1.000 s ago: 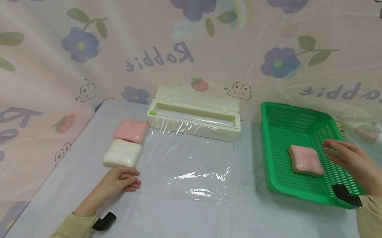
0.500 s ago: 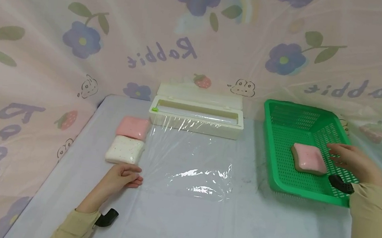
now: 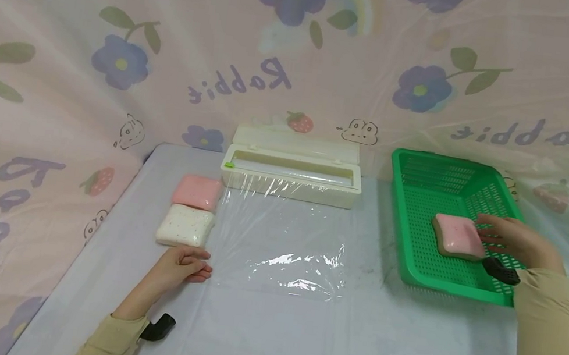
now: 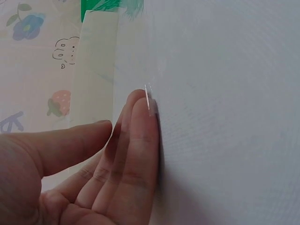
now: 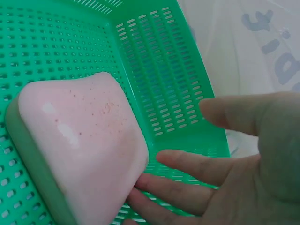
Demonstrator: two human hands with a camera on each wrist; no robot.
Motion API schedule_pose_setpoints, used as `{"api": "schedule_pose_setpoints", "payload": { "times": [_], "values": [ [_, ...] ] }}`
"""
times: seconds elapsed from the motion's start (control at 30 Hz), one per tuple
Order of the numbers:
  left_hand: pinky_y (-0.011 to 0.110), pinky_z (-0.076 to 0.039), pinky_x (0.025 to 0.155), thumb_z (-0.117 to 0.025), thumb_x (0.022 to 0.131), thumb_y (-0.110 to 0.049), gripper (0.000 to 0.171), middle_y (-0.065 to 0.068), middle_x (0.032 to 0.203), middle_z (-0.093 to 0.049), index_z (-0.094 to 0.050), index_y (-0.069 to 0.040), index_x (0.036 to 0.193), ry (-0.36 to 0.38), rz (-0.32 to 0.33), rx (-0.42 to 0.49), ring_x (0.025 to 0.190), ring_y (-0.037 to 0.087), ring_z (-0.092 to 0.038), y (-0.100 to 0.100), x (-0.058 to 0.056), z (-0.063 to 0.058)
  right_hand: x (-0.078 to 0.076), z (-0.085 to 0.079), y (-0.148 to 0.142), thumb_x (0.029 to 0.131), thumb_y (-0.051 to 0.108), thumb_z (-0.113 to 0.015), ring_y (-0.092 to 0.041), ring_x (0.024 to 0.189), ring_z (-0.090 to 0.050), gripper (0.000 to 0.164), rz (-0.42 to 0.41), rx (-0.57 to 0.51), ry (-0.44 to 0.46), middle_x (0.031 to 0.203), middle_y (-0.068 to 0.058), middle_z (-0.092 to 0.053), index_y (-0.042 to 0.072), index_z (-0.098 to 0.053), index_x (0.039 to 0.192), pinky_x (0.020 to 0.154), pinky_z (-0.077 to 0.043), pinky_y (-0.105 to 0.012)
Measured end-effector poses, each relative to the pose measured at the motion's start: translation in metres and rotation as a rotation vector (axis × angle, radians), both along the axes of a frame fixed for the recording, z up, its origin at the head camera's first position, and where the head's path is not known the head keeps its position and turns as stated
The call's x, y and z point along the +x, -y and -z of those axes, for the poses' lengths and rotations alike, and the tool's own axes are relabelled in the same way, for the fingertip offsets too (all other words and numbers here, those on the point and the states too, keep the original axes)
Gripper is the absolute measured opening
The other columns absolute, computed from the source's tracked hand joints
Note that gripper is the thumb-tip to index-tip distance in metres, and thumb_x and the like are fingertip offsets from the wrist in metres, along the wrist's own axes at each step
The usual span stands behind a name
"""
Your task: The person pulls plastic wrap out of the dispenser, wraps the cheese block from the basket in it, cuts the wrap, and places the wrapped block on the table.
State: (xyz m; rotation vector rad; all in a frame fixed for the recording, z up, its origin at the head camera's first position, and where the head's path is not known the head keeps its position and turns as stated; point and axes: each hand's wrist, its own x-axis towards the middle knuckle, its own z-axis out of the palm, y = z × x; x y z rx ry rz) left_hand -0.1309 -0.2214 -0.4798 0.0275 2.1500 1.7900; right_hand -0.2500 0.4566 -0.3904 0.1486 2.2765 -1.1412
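Observation:
A pink-topped bread slice (image 3: 459,237) with a brown underside lies in the green basket (image 3: 404,238). At its right edge my right hand (image 3: 520,239) reaches in, thumb apart. In the right wrist view, the lower fingertips (image 5: 144,183) are right at the slice's edge. My left hand (image 3: 176,268) rests on the table just below the white speckled slice (image 3: 186,226), with its fingers nearly straight. In the left wrist view, a glinting edge of clear plastic film crosses those fingertips (image 4: 143,110). A pink slice (image 3: 197,191) lies behind the white one.
A cream cling film dispenser (image 3: 288,188) stands at the back with its lid up. Clear cling film (image 3: 282,247) stretches from it over the white tablecloth (image 3: 266,339). A patterned curtain (image 3: 171,59) hangs behind and to the left.
My right hand has moved left, and its fingers now come up to the slice in the basket. The left hand stays in place. The head view has shifted slightly.

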Motion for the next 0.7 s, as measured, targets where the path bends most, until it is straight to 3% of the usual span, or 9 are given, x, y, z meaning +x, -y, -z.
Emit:
{"api": "schedule_pose_setpoints", "payload": {
  "times": [0.17,0.27,0.37,0.47,0.57,0.7],
  "values": [
    [0.033,-0.058,0.075,-0.05,0.096,0.005,0.029,0.024,0.094,-0.067,-0.047,0.022,0.119,0.004,0.002,0.005,0.085,0.027,-0.068,-0.0006,0.0008,-0.0015,0.0018,0.0007,0.0007,0.104,0.047,-0.023,-0.06,0.131,-0.001,0.079,0.017,-0.075,-0.013,0.148,-0.04,0.007,-0.013,0.007,0.145,0.106,-0.016,-0.068],
    [0.033,-0.058,0.075,-0.051,0.096,0.004,0.029,0.024,0.095,-0.067,-0.048,0.021,0.119,0.007,-0.003,0.003,0.085,0.027,-0.068,-0.0011,0.0006,-0.0014,0.005,0.0,0.0035,0.105,0.043,-0.027,-0.056,0.133,-0.009,0.073,0.046,-0.113,-0.061,0.151,-0.034,0.005,-0.009,0.0,0.148,0.104,-0.027,-0.064],
    [0.033,-0.058,0.075,-0.051,0.096,0.003,0.029,0.024,0.095,-0.067,-0.048,0.02,0.119,0.01,-0.011,-0.004,0.086,0.027,-0.068,-0.0016,0.0003,-0.0004,0.0082,-0.0007,0.0056,0.104,0.039,-0.035,-0.03,0.123,-0.044,0.064,0.056,-0.109,-0.126,0.147,-0.025,-0.02,-0.002,-0.015,0.149,0.098,-0.042,-0.054],
    [0.033,-0.058,0.075,-0.052,0.096,0.003,0.028,0.023,0.095,-0.067,-0.049,0.02,0.119,0.008,-0.015,-0.012,0.086,0.027,-0.068,-0.0018,0.0002,0.0005,0.0092,-0.0007,0.0051,0.103,0.035,-0.042,-0.003,0.101,-0.054,0.053,0.056,-0.115,-0.165,0.128,0.002,-0.044,0.007,-0.026,0.144,0.092,-0.049,-0.044],
    [0.033,-0.058,0.075,-0.051,0.096,0.003,0.028,0.023,0.095,-0.067,-0.048,0.02,0.119,0.008,-0.013,-0.008,0.086,0.027,-0.068,-0.0016,0.0006,0.0002,0.0086,0.0006,0.0042,0.102,0.03,-0.048,0.005,0.095,-0.054,0.056,0.054,-0.12,-0.168,0.112,0.019,-0.045,0.004,-0.024,0.145,0.086,-0.051,-0.031],
    [0.033,-0.058,0.075,-0.051,0.096,0.004,0.028,0.023,0.094,-0.067,-0.048,0.021,0.118,0.009,-0.006,0.006,0.085,0.027,-0.068,-0.0009,0.0009,-0.0002,0.0081,0.0045,0.0052,0.102,0.028,-0.048,0.01,0.095,-0.052,0.069,0.029,-0.107,-0.155,0.119,0.01,-0.042,-0.012,-0.014,0.146,0.085,-0.049,-0.019]
  ]
}}
